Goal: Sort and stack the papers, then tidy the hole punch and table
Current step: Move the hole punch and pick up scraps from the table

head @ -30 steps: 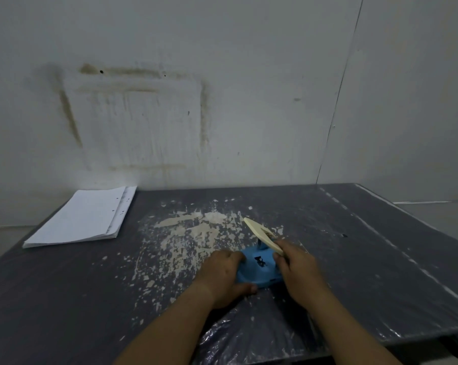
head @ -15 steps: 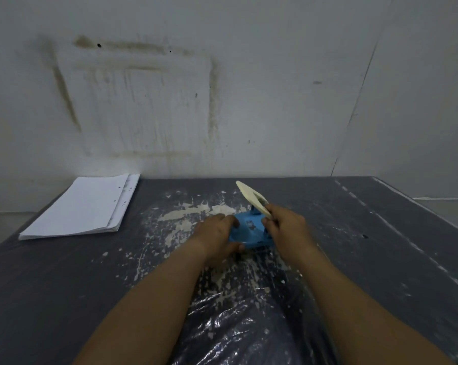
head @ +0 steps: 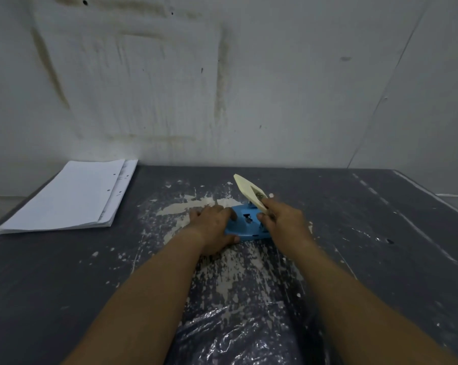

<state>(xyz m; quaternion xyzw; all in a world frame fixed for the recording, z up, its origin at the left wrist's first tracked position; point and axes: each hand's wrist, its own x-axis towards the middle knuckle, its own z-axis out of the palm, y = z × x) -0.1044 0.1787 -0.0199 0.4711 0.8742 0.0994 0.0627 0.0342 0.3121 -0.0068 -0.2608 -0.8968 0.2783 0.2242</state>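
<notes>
A blue hole punch (head: 246, 225) rests on the dark table (head: 51, 272) near its middle. My left hand (head: 212, 229) grips the punch's left side. My right hand (head: 283, 219) holds its right side and also pinches a cream-coloured plastic piece (head: 249, 192), which sticks up and away from me over the punch. A stack of white punched papers (head: 69, 198) lies at the table's far left, well apart from both hands.
Pale paper scraps and smears (head: 235, 275) are scattered over the table around and in front of the punch. Crinkled clear plastic film (head: 235, 335) covers the near edge between my forearms. A stained white wall (head: 170, 88) stands right behind the table.
Both hands have slid the hole punch away from me towards the wall, my arms stretching out. The camera has moved forward and tilted down. The grip looks the same.
</notes>
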